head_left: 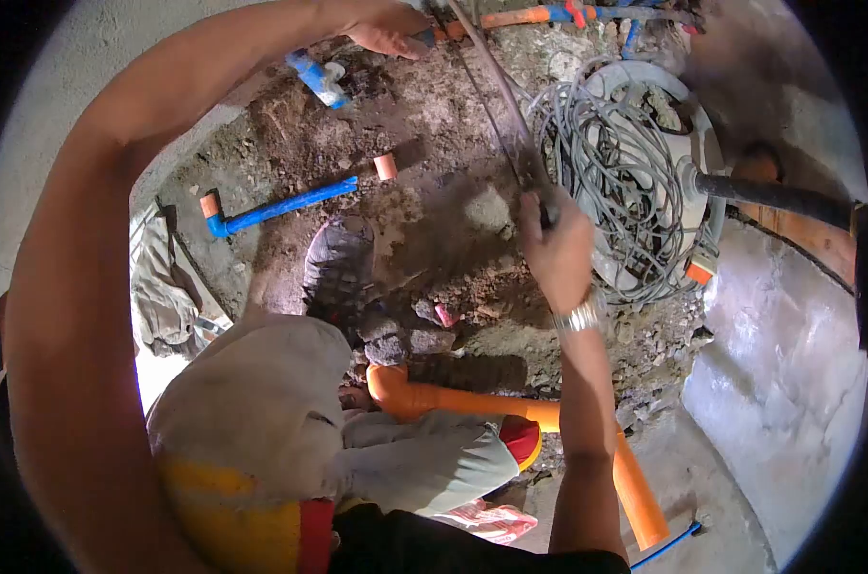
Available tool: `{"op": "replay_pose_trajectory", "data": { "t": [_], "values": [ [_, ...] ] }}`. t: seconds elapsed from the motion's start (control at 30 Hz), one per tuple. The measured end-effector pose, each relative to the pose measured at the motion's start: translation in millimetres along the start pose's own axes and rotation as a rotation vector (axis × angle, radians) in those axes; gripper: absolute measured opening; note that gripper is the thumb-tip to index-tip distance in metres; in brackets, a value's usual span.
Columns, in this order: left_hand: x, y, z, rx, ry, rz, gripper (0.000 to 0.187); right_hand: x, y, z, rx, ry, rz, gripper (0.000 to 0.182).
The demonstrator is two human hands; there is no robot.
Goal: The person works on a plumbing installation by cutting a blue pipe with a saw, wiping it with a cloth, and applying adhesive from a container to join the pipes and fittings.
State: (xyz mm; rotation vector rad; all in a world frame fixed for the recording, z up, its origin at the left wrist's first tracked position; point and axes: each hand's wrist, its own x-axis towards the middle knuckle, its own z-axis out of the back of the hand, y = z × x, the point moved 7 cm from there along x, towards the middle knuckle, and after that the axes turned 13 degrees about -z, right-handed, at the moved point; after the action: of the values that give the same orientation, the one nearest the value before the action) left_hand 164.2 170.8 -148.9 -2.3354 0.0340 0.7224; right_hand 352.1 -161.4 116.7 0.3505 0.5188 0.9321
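At the top edge, my left hand (388, 29) is closed around the end of a long orange and blue pipe (520, 16); part of this grip is hidden. My right hand (558, 244), with a metal watch on its wrist, is wrapped round the handle of a saw that looks like a hacksaw (504, 86). Its frame and thin blade run up from that hand to the pipe, crossing it just right of my left hand. Below my left hand, a blue fitting (316, 78) lies on the dirt.
Coiled grey cable (597, 163) lies over a round pale lid or basin (697, 124) at right. A blue pipe (286, 206) and short orange piece (385, 167) lie on the soil. A shoe (339, 263) stands near rubble. A large orange pipe (453, 400) crosses below.
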Motion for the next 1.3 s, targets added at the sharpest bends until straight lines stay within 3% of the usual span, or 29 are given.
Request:
{"op": "replay_pose_trajectory", "data": {
  "t": [0.07, 0.17, 0.3, 0.43, 0.5, 0.57, 0.6, 0.67, 0.7, 0.77, 0.83, 0.97, 1.0, 1.1, 1.23, 1.3],
  "values": [
    [2.3, 0.0, -3.3, -0.223, -0.145, 0.095, 0.058, 5.7, 4.4, 0.9, 0.034, 0.000, -0.016, 0.015],
    [-11.4, -12.9, -32.8, -0.027, -0.160, 0.049, 0.052, 9.2, 8.2, 1.7, 0.143, -0.008, 0.031, 0.016],
    [-13.3, -16.2, -43.9, 0.081, -0.150, 0.021, 0.045, -2.6, 4.6, 16.4, 0.024, -0.009, 0.035, 0.016],
    [-15.4, -20.3, -34.4, 0.024, -0.180, 0.006, 0.038, -5.5, -1.7, 10.4, 0.006, 0.031, -0.041, 0.016],
    [-21.4, -16.9, -38.8, 0.008, -0.198, 0.025, 0.034, 0.8, 0.0, -1.1, 0.011, -0.015, 0.028, 0.017],
    [-23.0, -31.2, -65.4, 0.589, -0.017, 0.062, 0.037, 2.2, 4.6, -3.2, 0.084, -0.020, 0.057, 0.017],
    [-26.4, -35.2, -78.5, 1.157, 0.171, 0.100, 0.040, -5.3, -2.1, 2.9, 0.005, -0.015, 0.050, 0.015],
    [-34.6, -38.8, -77.6, 1.724, 0.360, 0.142, 0.043, -6.2, -10.8, 10.3, 0.053, 0.030, 0.008, 0.015],
    [-38.7, -32.9, -78.6, 1.652, 0.367, 0.003, 0.040, -11.2, -17.3, 8.3, 0.094, 0.082, -0.052, 0.014],
    [-41.8, -33.9, -84.5, 1.511, 0.384, -0.287, 0.034, 1.2, -11.5, -5.4, -0.015, -0.053, 0.044, 0.015],
    [-42.3, -43.6, -98.8, 1.521, 0.361, -0.416, 0.037, 9.3, -4.6, -12.6, 0.101, -0.104, 0.159, 0.015],
    [-45.5, -57.8, -105.3, 1.552, 0.316, -0.529, 0.042, -13.0, -15.4, 8.3, 0.179, 0.090, -0.042, 0.016],
    [-47.4, -54.3, -104.8, 1.554, 0.313, -0.546, 0.044, -10.6, -15.1, 5.2, 0.018, 0.043, -0.077, 0.016],
    [-45.6, -56.9, -112.0, 1.568, 0.308, -0.595, 0.049, 6.1, -5.2, -10.2, 0.039, -0.058, 0.043, 0.013],
    [-52.9, -64.1, -117.2, 1.497, 0.296, -0.766, 0.056, -13.8, -6.7, 14.1, 0.115, 0.107, -0.050, 0.016],
    [-55.5, -62.2, -111.3, 1.620, 0.266, -0.676, 0.055, -9.6, -21.8, -4.4, 0.162, 0.113, -0.116, 0.018]
  ]
}}
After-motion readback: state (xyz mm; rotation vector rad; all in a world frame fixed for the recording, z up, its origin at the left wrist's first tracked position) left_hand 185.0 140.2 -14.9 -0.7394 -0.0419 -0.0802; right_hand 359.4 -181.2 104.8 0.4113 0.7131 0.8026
